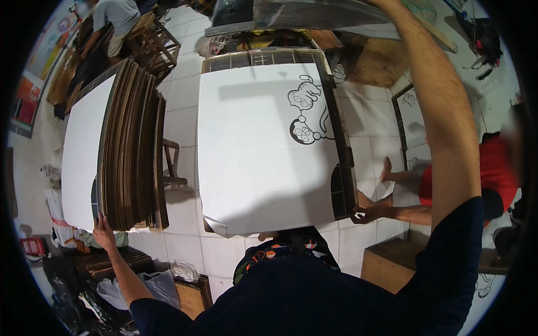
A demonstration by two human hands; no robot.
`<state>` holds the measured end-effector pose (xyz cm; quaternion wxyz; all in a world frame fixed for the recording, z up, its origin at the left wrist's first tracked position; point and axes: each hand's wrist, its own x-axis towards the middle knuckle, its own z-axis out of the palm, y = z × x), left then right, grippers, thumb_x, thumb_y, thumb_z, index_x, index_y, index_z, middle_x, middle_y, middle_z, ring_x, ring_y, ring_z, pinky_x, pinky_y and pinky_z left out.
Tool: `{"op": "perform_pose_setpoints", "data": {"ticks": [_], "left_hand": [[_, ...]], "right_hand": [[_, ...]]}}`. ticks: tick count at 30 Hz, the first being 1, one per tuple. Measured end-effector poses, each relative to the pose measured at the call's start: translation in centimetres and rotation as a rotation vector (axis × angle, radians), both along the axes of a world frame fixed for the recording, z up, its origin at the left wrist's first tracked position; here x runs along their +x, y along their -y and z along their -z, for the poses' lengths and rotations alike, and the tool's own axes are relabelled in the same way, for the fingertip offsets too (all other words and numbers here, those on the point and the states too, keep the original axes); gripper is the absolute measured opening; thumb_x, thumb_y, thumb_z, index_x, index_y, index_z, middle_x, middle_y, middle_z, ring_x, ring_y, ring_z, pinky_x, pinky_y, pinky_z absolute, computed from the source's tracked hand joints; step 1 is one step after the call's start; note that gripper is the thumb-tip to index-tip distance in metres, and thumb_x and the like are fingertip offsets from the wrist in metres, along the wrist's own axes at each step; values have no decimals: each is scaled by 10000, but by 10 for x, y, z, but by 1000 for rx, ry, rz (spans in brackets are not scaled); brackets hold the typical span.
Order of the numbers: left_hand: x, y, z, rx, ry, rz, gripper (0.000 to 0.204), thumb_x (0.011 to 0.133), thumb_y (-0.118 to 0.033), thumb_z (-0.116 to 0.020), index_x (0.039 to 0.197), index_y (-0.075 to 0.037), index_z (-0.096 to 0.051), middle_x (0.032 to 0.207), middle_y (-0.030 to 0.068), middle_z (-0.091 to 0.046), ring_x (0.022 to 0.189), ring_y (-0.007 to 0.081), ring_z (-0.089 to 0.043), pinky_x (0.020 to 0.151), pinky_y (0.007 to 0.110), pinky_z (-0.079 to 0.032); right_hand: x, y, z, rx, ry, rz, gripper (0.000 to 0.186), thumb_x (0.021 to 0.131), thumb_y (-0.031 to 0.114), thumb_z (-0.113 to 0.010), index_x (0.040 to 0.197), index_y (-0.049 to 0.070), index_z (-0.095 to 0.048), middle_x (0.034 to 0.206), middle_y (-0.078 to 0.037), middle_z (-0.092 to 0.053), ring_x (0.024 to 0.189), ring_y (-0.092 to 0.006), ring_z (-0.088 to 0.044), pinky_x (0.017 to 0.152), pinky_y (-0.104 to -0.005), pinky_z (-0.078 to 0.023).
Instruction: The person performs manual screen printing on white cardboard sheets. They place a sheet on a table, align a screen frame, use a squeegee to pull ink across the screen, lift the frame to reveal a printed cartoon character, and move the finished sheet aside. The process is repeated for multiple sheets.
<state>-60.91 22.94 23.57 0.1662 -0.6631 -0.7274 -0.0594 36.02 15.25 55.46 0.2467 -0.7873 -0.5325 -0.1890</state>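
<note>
My left hand (104,231) grips the near lower corner of a stack of brown boards (134,151) standing at my left, with a white sheet (81,151) against its outer face. My right arm (443,129) reaches straight up to a raised grey screen frame (302,14) at the top edge; the hand itself is cut off there. Below the frame lies a large white sheet (252,157) on a dark-edged printing table (343,151). A black cartoon outline (305,109) is printed near the sheet's right side.
A co-worker in a red shirt (493,168) sits on the white tiled floor (185,117) at the right, one hand (365,213) at the table's near corner. Another person (115,22) sits far left. A wooden stool (174,162), wooden boxes (392,269) and bags (151,283) stand nearby.
</note>
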Motion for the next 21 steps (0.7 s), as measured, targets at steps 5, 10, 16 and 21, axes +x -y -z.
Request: {"op": "perform_pose_setpoints", "data": {"ticks": [5, 10, 16, 21], "left_hand": [[-9, -3, -37, 53, -198, 437, 521, 983, -151, -665, 1502, -182, -630, 1292, 217, -711, 1218, 414, -637, 1051, 537, -494], [24, -19, -91, -237, -130, 392, 771, 814, 110, -556, 1546, -132, -547, 1159, 247, -743, 961, 463, -732, 807, 514, -615], [168, 53, -79, -190, 0, 716, 564, 873, -94, -702, 1433, -133, -655, 1158, 163, -767, 899, 345, -757, 775, 448, -619], [95, 77, -28, 322, 211, 89, 517, 985, -355, -715, 1341, 19, -679, 1356, 269, -652, 1285, 445, -581, 1119, 524, -449]], "right_hand": [[-5, -3, 3, 36, -2, -9, 738, 783, 758, -777, 883, 27, -791, 865, -215, -765, 839, -346, -742, 787, -454, -547], [16, -14, 17, 32, 2, -44, 849, 776, 817, -729, 1080, 25, -771, 1038, -216, -766, 1013, -344, -732, 918, -459, -531], [55, -32, 14, -65, 104, 63, 1162, 759, 931, -619, 1464, 8, -632, 1426, -242, -668, 1329, -347, -646, 1140, -459, -461], [42, -25, 8, -144, 12, 48, 1076, 784, 877, -672, 1413, 4, -670, 1375, -235, -699, 1300, -361, -661, 1127, -428, -474]]}}
